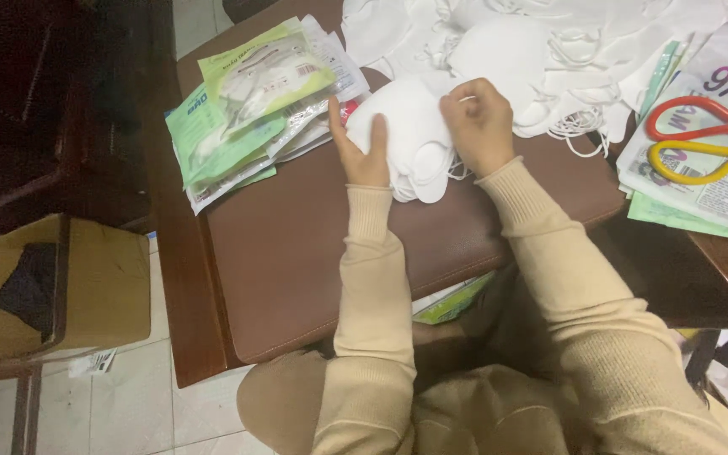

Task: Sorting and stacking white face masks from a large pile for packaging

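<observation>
Your two hands hold one small stack of white masks (410,139) on the brown padded board (297,253); how many masks are in it, I cannot count. Your left hand (358,150) grips its left edge, thumb on top. Your right hand (480,125) pinches the top mask with curled fingers. One pile of packaged masks (254,101) lies just left. One heap of loose masks (549,42) lies behind. One pair of scissors (697,139) lies at right.

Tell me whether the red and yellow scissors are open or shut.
Shut. The scissors lie flat on printed packets, red and yellow handle loops close together; the blades are hardly visible at the frame's edge.
</observation>
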